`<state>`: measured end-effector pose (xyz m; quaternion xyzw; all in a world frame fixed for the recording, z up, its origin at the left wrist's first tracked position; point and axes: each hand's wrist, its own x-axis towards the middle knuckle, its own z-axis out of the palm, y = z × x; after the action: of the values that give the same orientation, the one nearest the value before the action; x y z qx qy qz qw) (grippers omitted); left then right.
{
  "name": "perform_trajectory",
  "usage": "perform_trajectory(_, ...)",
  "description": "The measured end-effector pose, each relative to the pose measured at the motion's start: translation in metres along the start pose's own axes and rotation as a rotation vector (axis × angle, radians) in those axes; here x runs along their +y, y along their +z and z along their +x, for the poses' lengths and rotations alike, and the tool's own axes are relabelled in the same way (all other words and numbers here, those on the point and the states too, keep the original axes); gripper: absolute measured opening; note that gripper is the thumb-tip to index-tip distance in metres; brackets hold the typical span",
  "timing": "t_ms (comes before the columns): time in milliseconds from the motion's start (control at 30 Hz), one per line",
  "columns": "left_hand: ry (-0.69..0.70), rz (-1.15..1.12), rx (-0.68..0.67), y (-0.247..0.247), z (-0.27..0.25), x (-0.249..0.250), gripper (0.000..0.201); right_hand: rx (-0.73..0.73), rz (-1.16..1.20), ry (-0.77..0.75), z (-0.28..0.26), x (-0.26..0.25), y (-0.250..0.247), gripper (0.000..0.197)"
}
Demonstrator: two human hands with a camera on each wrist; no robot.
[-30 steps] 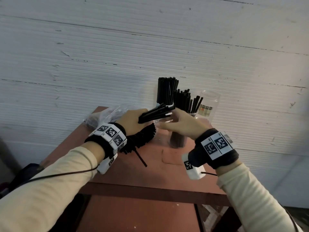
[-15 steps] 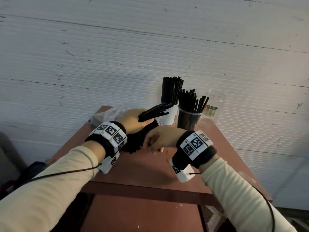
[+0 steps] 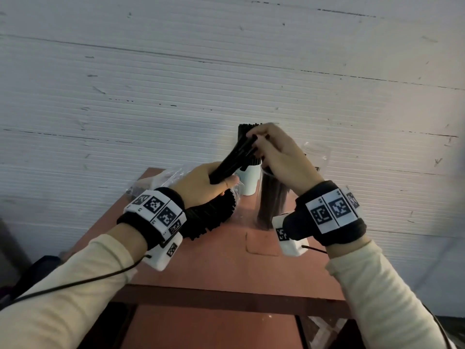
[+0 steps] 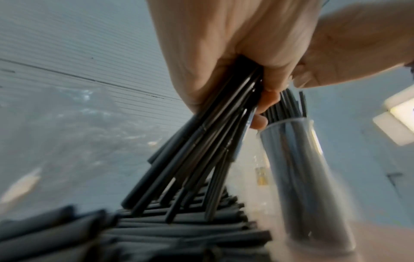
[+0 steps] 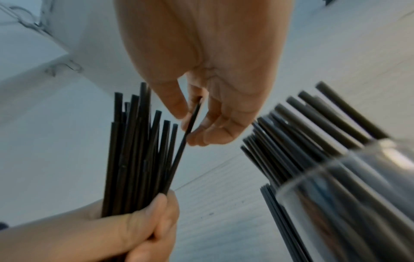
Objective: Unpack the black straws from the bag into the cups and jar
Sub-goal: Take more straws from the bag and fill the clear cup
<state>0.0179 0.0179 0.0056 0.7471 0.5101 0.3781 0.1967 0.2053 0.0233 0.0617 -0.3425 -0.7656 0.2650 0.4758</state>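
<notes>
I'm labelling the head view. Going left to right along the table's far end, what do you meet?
Bag → left hand → white cup → right hand → jar.

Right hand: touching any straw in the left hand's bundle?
Touching. Right wrist view: the right hand pinches a single straw rising from the bundle gripped by the left hand.
</notes>
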Motion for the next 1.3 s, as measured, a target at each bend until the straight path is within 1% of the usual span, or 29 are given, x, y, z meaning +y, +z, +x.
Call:
perform_trajectory(67, -0.024, -0.101, -0.019, 0.004, 0.002, 0.008, 0.030, 0.033, 0.090, -0.033, -0.001, -0.015, -0.006, 0.028)
perform_trajectory(100, -0.032, -0.167, -0.055, 0.007, 0.003, 0.012, 0.035, 0.040, 0.133, -0.064, -0.002, -0.023, -0.008, 0.031)
perform_trajectory(167, -0.022, -0.315, -0.142, 0.017, 0.003, 0.018, 0.045, 0.050, 0.155, -0.122, -0.004, -0.035, -0.009, 0.034)
perform_trajectory(200, -0.017, -0.390, -0.177, 0.023, 0.003, 0.020, 0.042, 0.049, 0.134, -0.149, -0.005, -0.040, -0.008, 0.033)
perform_trajectory(267, -0.024, -0.474, -0.221, 0.035, 0.000, 0.024, 0.025, 0.023, 0.029, -0.205, -0.009, -0.043, -0.003, 0.032)
perform_trajectory(333, -0.063, -0.521, -0.240, 0.046, -0.002, 0.025, 0.013, -0.058, -0.181, -0.216, -0.012, -0.033, 0.002, 0.031)
perform_trajectory(367, -0.083, -0.535, -0.253, 0.049, -0.003, 0.024, 0.013, -0.114, -0.307, -0.218, -0.014, -0.025, 0.003, 0.029)
perform_trajectory(433, -0.112, -0.561, -0.260, 0.053, -0.004, 0.021, 0.024, -0.190, -0.462, -0.242, -0.018, -0.011, 0.006, 0.027)
perform_trajectory(467, -0.125, -0.568, -0.260, 0.054, -0.003, 0.020, 0.027, -0.189, -0.473, -0.261, -0.020, -0.007, 0.007, 0.029)
perform_trajectory(533, -0.122, -0.586, -0.252, 0.056, -0.003, 0.023, 0.032, -0.125, -0.443, -0.318, -0.020, -0.004, 0.006, 0.033)
perform_trajectory(600, -0.126, -0.590, -0.251, 0.057, -0.002, 0.026, 0.035, -0.079, -0.467, -0.356, -0.019, -0.001, 0.006, 0.033)
perform_trajectory(667, -0.141, -0.584, -0.259, 0.059, -0.003, 0.025, 0.032, -0.132, -0.523, -0.316, -0.019, 0.002, 0.006, 0.029)
perform_trajectory(733, -0.166, -0.548, -0.298, 0.061, -0.004, 0.021, 0.022, -0.173, -0.520, -0.268, -0.022, 0.007, 0.006, 0.027)
perform_trajectory(767, -0.170, -0.532, -0.335, 0.063, -0.006, 0.019, 0.017, -0.164, -0.508, -0.265, -0.023, 0.009, 0.006, 0.026)
perform_trajectory(867, -0.217, -0.502, -0.462, 0.067, -0.010, 0.012, 0.010, -0.125, -0.477, -0.281, -0.028, 0.011, 0.007, 0.025)
perform_trajectory(900, -0.221, -0.484, -0.488, 0.067, -0.011, 0.011, 0.010, -0.120, -0.472, -0.285, -0.029, 0.011, 0.007, 0.025)
perform_trajectory(933, -0.223, -0.456, -0.494, 0.068, -0.012, 0.011, 0.017, -0.116, -0.466, -0.290, -0.031, 0.010, 0.008, 0.028)
perform_trajectory(967, -0.222, -0.425, -0.485, 0.068, -0.012, 0.011, 0.025, -0.112, -0.461, -0.293, -0.032, 0.009, 0.007, 0.032)
perform_trajectory(1000, -0.215, -0.415, -0.467, 0.069, -0.012, 0.014, 0.029, -0.106, -0.455, -0.288, -0.034, 0.007, 0.006, 0.042)
perform_trajectory(1033, -0.206, -0.431, -0.440, 0.068, -0.013, 0.017, 0.030, -0.092, -0.436, -0.266, -0.035, 0.005, 0.004, 0.055)
perform_trajectory(1100, -0.175, -0.478, -0.386, 0.063, -0.016, 0.024, 0.029, -0.040, -0.317, -0.182, -0.039, 0.001, -0.004, 0.087)
perform_trajectory(1133, -0.141, -0.481, -0.377, 0.060, -0.017, 0.027, 0.028, -0.016, -0.246, -0.144, -0.041, 0.000, -0.009, 0.098)
perform_trajectory(1167, -0.095, -0.465, -0.385, 0.056, -0.019, 0.032, 0.029, -0.008, -0.206, -0.113, -0.044, -0.001, -0.014, 0.103)
perform_trajectory(1200, -0.047, -0.424, -0.418, 0.052, -0.020, 0.037, 0.030, -0.031, -0.206, -0.083, -0.046, -0.002, -0.018, 0.103)
perform_trajectory(1233, -0.008, -0.366, -0.464, 0.048, -0.022, 0.043, 0.031, -0.094, -0.232, -0.052, -0.048, -0.003, -0.022, 0.096)
perform_trajectory(1300, 0.047, -0.249, -0.560, 0.043, -0.026, 0.054, 0.035, -0.277, -0.263, 0.002, -0.052, -0.002, -0.024, 0.073)
